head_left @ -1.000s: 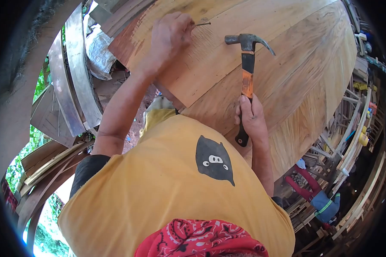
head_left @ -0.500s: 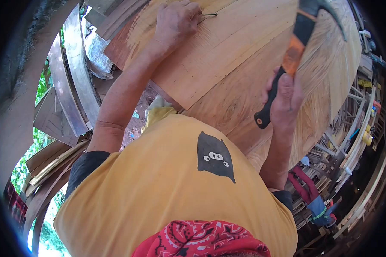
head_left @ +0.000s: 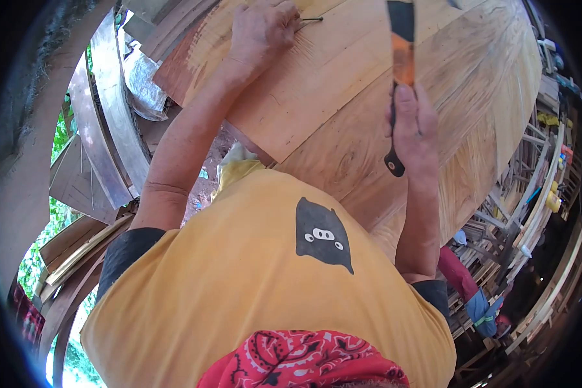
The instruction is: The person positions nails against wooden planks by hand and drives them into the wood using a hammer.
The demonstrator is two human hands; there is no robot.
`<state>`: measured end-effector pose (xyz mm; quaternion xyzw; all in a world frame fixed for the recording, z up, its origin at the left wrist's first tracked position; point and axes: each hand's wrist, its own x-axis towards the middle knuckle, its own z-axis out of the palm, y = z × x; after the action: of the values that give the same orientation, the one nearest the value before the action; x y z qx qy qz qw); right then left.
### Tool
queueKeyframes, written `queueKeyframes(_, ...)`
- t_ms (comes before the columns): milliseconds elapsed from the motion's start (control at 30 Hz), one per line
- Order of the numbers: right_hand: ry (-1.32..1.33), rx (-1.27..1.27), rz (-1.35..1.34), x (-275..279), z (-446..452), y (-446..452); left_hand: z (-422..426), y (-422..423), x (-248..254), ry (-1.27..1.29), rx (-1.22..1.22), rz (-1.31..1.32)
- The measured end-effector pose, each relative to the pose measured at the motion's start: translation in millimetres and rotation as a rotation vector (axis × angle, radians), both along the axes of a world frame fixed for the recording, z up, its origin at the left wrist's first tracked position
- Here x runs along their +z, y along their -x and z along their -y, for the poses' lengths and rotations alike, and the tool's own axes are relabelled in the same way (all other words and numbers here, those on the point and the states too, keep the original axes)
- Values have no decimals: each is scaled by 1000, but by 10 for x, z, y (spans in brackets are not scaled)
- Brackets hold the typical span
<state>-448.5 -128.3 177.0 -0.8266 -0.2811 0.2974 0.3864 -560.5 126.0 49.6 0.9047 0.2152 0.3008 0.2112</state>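
Observation:
My left hand (head_left: 263,33) rests near the top of a broad wooden panel (head_left: 330,84), fingers pinched on a thin nail (head_left: 313,19) whose head end sticks out to the right. My right hand (head_left: 415,123) is wrapped around the black grip of a claw hammer (head_left: 403,58) with an orange band on its handle. The hammer is raised above the panel, handle pointing up in the view, and most of its head is cut off by the top edge. Where the nail's point meets the wood is hidden by my fingers.
Curved metal strips (head_left: 114,97) and stacked boards (head_left: 77,252) stand at the left. On the right lie many timber pieces (head_left: 530,220), with another person (head_left: 482,310) among them. A clear plastic bag (head_left: 142,81) sits beside the panel's left edge.
My right hand has swung the hammer leftward and up, nearer the nail, so its head has mostly left the view. My left hand stays at the nail.

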Motion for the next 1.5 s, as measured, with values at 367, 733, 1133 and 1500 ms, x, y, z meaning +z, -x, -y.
queueKeyframes(367, 139, 117, 107, -650, 91, -143, 5, 48, -40, 70, 34, -2)
queueKeyframes(733, -25, -172, -309, -663, 769, 372, 858, 295, 170, 81, -7, -134)
queueKeyframes(1133, -33, -185, -345, -579, 598, 326, -197, 613, -101, 87, 127, 24)
queueKeyframes(1500, -36, -216, -377, -629, 566, 298, -425, 642, -171, 172, 271, 93)
